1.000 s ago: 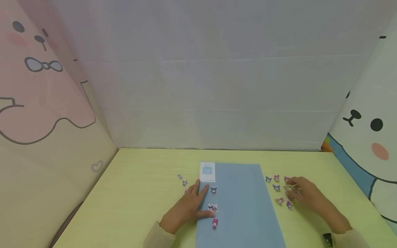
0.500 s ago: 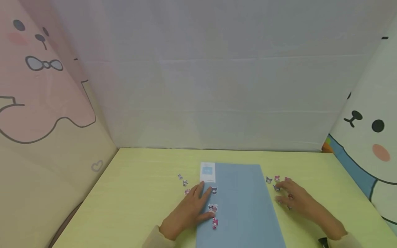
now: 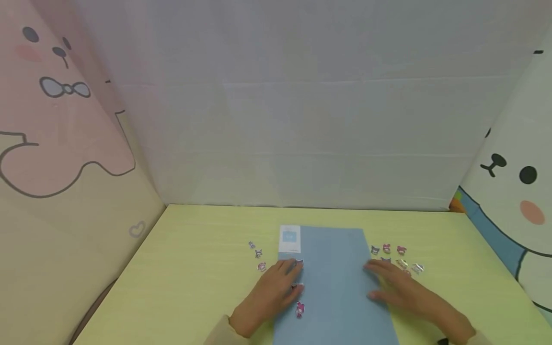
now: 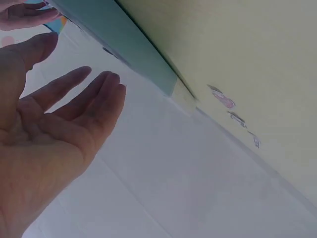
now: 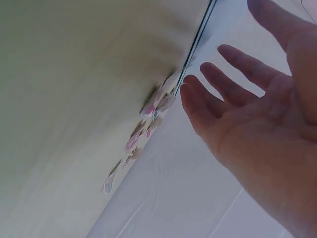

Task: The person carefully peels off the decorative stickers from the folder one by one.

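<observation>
A flat blue rectangular board [image 3: 332,282] with a white label [image 3: 290,238] at its far left corner lies on the yellow table. My left hand [image 3: 269,293] is over the board's left side, fingers spread and nothing gripped. It partly covers two small cartoon stickers; a pink one [image 3: 300,309] shows just below the thumb. At the board's right edge is my right hand [image 3: 405,290], fingers loosely extended. The right wrist view shows that hand [image 5: 257,119] with a bare palm. Cartoon stickers [image 3: 402,250] lie just beyond it, some hidden behind the hand.
Left of the board, several small stickers [image 3: 261,267] form a loose line on the table [image 3: 207,268]. A white cloth [image 3: 302,120] hangs behind the table. Printed cartoon fabric stands at both sides. A small dark object [image 3: 442,341] shows beside the right wrist.
My right hand has moved left from the sticker group to the board's edge, uncovering shiny stickers. My left hand has slid slightly right and nearer, now covering more of the board's stickers.
</observation>
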Motion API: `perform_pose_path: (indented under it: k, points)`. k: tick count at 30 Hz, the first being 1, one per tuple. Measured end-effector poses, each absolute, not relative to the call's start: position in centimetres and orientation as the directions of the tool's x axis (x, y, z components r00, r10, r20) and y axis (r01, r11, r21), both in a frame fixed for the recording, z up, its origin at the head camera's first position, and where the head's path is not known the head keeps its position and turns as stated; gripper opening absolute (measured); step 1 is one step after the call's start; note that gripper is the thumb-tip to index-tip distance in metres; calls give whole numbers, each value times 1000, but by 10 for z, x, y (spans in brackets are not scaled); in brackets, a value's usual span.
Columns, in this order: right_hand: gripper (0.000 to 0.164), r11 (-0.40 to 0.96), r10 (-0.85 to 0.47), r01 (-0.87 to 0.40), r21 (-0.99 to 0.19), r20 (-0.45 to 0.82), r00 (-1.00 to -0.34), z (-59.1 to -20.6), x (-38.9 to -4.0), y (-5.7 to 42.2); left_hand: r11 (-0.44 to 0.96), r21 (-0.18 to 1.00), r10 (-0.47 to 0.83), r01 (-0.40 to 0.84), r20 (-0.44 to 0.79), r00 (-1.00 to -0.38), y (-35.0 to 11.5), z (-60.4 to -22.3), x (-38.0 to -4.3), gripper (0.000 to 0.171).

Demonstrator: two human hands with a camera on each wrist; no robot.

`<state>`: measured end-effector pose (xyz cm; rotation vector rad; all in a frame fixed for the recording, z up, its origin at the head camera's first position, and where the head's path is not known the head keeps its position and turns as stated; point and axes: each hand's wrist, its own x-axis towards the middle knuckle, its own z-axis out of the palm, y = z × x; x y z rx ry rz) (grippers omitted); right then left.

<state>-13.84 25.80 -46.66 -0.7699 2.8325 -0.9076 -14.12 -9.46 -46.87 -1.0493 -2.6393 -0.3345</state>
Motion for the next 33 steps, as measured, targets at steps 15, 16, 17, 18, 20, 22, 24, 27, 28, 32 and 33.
perform_pose_path:
  k: [15,16,17,18,20,22,24,27,28,32,33]
  points:
    - [78,705,-568,-501,-501,24,-823,-469,-126,251,765,209,462,610,481,-745,-76,-468,-152,22]
    - [79,710,-565,-491,-505,6,-825,-469,-125,251,766,225,456,602,470,-756,-76,-468,-153,21]
    - [80,715,-562,-479,-508,-11,-827,-469,-125,250,768,238,451,595,460,-765,-75,-468,-154,20]
    - [81,715,-564,-477,-512,-18,-826,-469,-125,250,769,251,446,589,449,-774,-75,-468,-154,20]
    - [83,717,-562,-468,-516,-31,-827,-470,-124,250,773,268,438,575,431,-789,-74,-468,-156,19]
    - [84,718,-561,-464,-520,-37,-827,-470,-122,249,777,280,430,564,419,-800,-74,-468,-157,20]
    - [86,717,-560,-455,-528,-48,-827,-471,-122,248,781,283,423,557,417,-805,-74,-468,-158,21]
    - [87,723,-552,-433,-538,-72,-831,-471,-121,247,782,289,416,552,418,-808,-74,-469,-160,23]
    - [87,726,-549,-427,-539,-81,-832,-471,-121,247,782,291,415,552,419,-808,-74,-469,-160,23]
    - [87,729,-551,-422,-540,-96,-829,-470,-121,246,785,300,407,542,409,-817,-75,-471,-162,24]
    - [87,730,-550,-416,-542,-105,-829,-470,-121,245,787,304,404,537,404,-821,-75,-471,-162,25]
